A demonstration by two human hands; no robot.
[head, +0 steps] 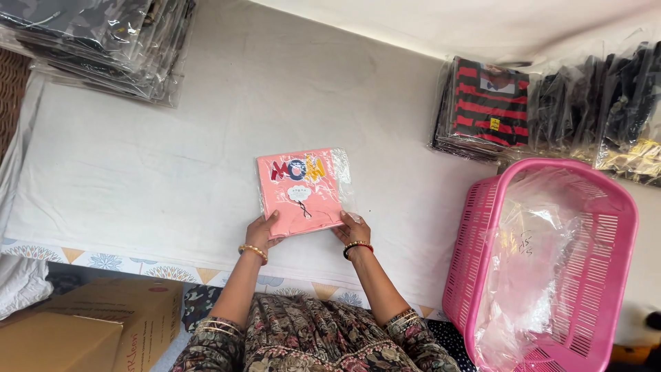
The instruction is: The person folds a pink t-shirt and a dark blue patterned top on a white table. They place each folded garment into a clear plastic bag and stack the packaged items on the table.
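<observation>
Garment: pink folded garment (300,191) in a clear bag, flat on the white sheet (172,158).
Left hand (261,231): clamped on its near left corner, fingertips hidden beneath.
Right hand (350,229): gripping the near right corner.
Basket: pink basket (482,227), cut off below, holding clear bags (530,269).
Stacks: dark packed garments (103,41), partly out of frame.

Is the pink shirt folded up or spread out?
Folded. The pink shirt is a small flat rectangle inside a clear plastic bag, held at its near corners by the left hand and right hand.
</observation>
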